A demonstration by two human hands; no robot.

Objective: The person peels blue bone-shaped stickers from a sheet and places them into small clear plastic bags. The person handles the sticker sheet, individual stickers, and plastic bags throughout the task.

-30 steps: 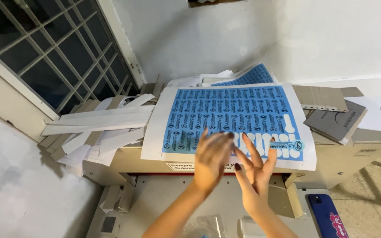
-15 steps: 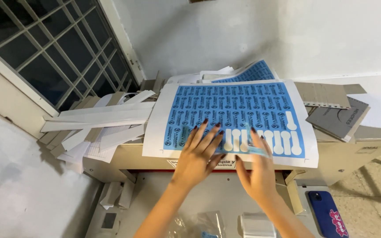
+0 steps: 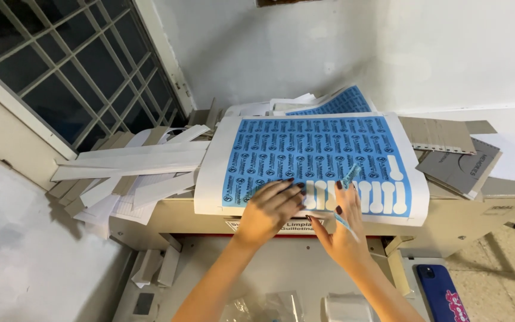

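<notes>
Premises present as a small print or paper-finishing workshop: a paper-cutting machine point(image 3: 353, 232), printed blue label sheets point(image 3: 311, 161), trimmed white paper strips point(image 3: 132, 164), grey card offcuts point(image 3: 442, 134), bare plastered walls.

The sticker sheet point(image 3: 311, 161) lies on top of the cutting machine point(image 3: 460, 223), overhanging its front edge. The left hand point(image 3: 269, 209) rests flat on the sheet's near edge; the right hand point(image 3: 342, 235) is just right of it, with a peeled sticker strip point(image 3: 349, 177) at its fingertips. Left of the sheet lies a heap of paper strips point(image 3: 129, 170), with the window point(image 3: 61, 65) behind it. Behind the sheet lie further printed sheets point(image 3: 335, 101). Right of the sheet lie cardboard pieces point(image 3: 457, 155). A phone point(image 3: 442, 295) lies before the sheet's right corner, lower down.
</notes>
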